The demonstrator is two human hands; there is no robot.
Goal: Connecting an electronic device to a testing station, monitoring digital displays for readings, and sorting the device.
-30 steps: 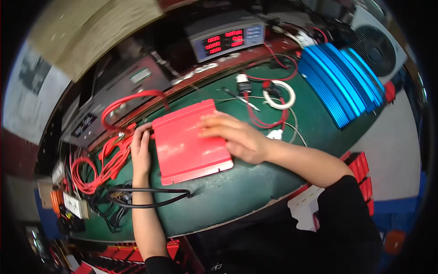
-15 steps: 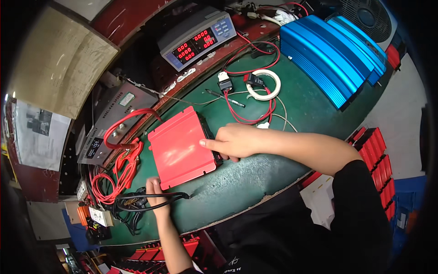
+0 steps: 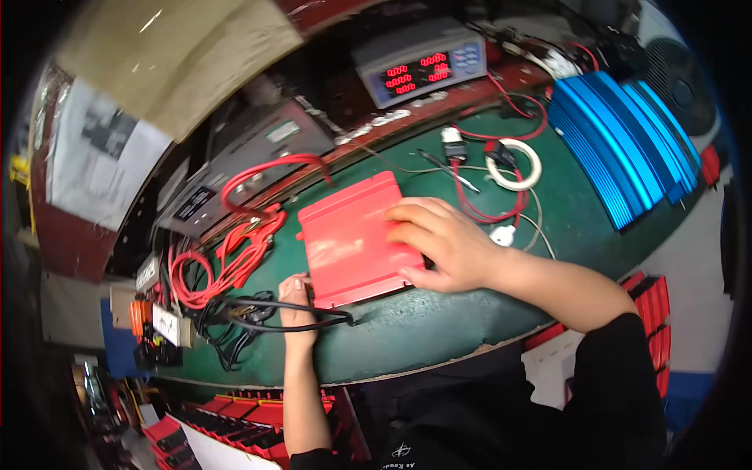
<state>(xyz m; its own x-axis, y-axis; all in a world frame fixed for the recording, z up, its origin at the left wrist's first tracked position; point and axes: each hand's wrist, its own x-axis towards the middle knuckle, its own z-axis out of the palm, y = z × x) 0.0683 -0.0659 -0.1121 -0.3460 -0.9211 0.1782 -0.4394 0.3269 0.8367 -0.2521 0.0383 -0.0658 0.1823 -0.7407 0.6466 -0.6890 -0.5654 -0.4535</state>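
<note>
A flat red metal box (image 3: pixel 345 251) with flanged edges lies on the green bench top. My right hand (image 3: pixel 442 247) grips its right end, fingers over the top face and thumb at the near right corner. My left hand (image 3: pixel 296 300) is at the box's near left corner, fingers curled; what they hold, if anything, is hidden. A black cable (image 3: pixel 329 315) loops across my left hand and wrist. Left of the box lie red cables (image 3: pixel 211 274) with red clamps, next to tangled black cords (image 3: pixel 235 333).
Behind stand a grey power supply (image 3: pixel 258 157) and a meter (image 3: pixel 423 66) with red digits. A white ring (image 3: pixel 535 168), a pen (image 3: pixel 458 176) and thin wires lie beyond the box. Blue finned cases (image 3: pixel 619 141) occupy the far right. More red cases (image 3: pixel 235 415) are below the bench.
My right hand has shifted from the box's right side to spread its fingers over its top. My left hand stays by the near left corner. The whole view has swung, moving the bench rightward.
</note>
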